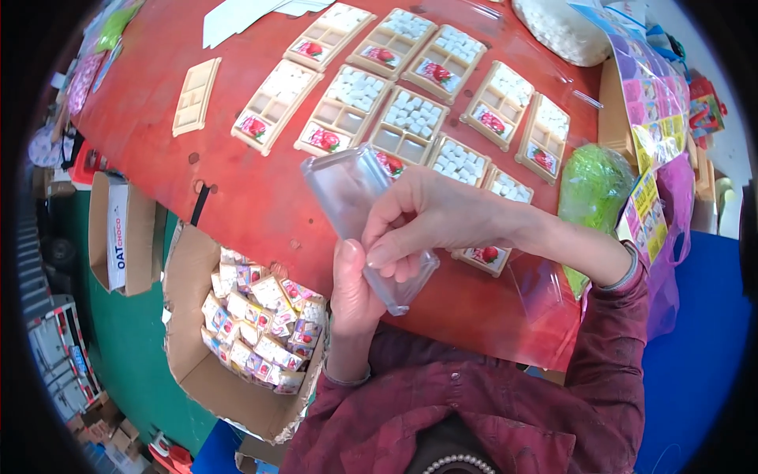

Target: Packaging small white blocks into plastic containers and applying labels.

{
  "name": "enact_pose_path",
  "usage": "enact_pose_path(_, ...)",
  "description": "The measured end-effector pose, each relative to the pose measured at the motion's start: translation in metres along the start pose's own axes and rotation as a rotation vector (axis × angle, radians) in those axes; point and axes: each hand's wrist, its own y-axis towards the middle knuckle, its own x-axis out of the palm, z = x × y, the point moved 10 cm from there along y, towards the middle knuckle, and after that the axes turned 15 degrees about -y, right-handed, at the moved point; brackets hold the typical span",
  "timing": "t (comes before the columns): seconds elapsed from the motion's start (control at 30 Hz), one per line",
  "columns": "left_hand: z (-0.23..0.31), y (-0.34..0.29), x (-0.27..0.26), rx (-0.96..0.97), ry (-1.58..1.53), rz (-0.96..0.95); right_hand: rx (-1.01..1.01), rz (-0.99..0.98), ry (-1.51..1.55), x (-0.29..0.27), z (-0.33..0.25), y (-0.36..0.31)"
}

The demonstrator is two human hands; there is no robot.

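Note:
My left hand grips the lower part of a long clear plastic cover, which tilts above the near edge of the table. Over the cover, my right hand has its fingertips pinched together on it, close to my left thumb. Just what part the fingertips pinch is hidden. Beyond my hands lie several beige compartment trays, filled at one end with small white pieces and holding a card with a red picture at the other. Some of the nearer trays are partly covered by my hands and right arm.
A beige tray without white pieces lies on the red table at the left. Below it stands an open cardboard box of packed trays. Green material in clear wrap and a bag of white pieces are at the right.

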Motion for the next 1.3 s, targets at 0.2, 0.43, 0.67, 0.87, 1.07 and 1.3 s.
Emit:
enact_pose_path(0.2,0.001,0.003,-0.012,0.020,0.003,-0.001,0.017,-0.015,0.117,0.002,0.012,0.005)
enact_pose_path(0.43,0.009,-0.003,-0.008,0.001,0.136,0.169,-0.048,0.090,-0.083,-0.012,-0.015,-0.005)
enact_pose_path(0.67,0.056,-0.001,-0.032,0.159,0.034,0.142,-0.509,1.027,-1.704,-0.102,-0.133,-0.055)
enact_pose_path(0.87,0.053,-0.005,-0.039,0.147,0.103,0.191,-0.633,0.995,-1.976,-0.208,-0.098,0.016)
enact_pose_path(1.07,0.043,0.001,-0.032,0.100,0.065,0.140,-0.159,1.048,-1.864,-0.265,-0.039,0.027)
enact_pose_path(1.3,0.045,0.001,-0.032,0.142,0.164,0.203,-0.422,0.528,-0.946,-0.052,-0.043,0.032)
